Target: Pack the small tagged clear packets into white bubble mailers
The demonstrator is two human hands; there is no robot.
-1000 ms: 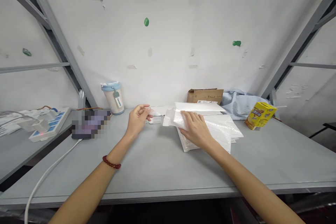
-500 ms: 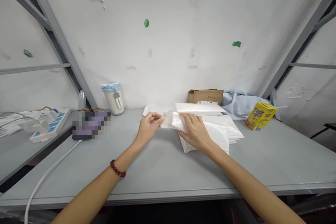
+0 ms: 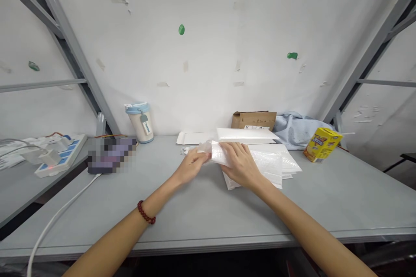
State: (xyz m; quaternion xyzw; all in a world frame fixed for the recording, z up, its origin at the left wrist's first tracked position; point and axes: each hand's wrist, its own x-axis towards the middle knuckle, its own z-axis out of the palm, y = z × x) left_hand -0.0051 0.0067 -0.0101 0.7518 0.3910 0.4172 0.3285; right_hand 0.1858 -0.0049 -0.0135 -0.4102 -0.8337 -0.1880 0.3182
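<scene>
My right hand [image 3: 238, 160] is closed round the left part of a white bubble mailer [image 3: 268, 165], thumb below and fingers over the top. My left hand [image 3: 191, 166] is at the mailer's left end, its thumb and fingers pinched together at the thin, whitish translucent flap [image 3: 204, 145]. Its fingertips are partly hidden against the flap. Under and behind the held mailer lie more white mailers [image 3: 289, 160], loosely stacked. A puffy white mailer [image 3: 245, 133] rests at the back of the stack.
Along the wall stand a cardboard box [image 3: 255, 119], a crumpled light blue cloth [image 3: 294, 130] and a lidded cup [image 3: 141, 123]. A yellow drink carton [image 3: 322, 145] is at the right. A phone [image 3: 113, 156] with a white cable and a power strip [image 3: 61, 156] are at the left.
My left hand has moved slightly right and down, closer to the mailer's end, and its fingers now overlap the flap. My right hand keeps its hold, almost unmoved.
</scene>
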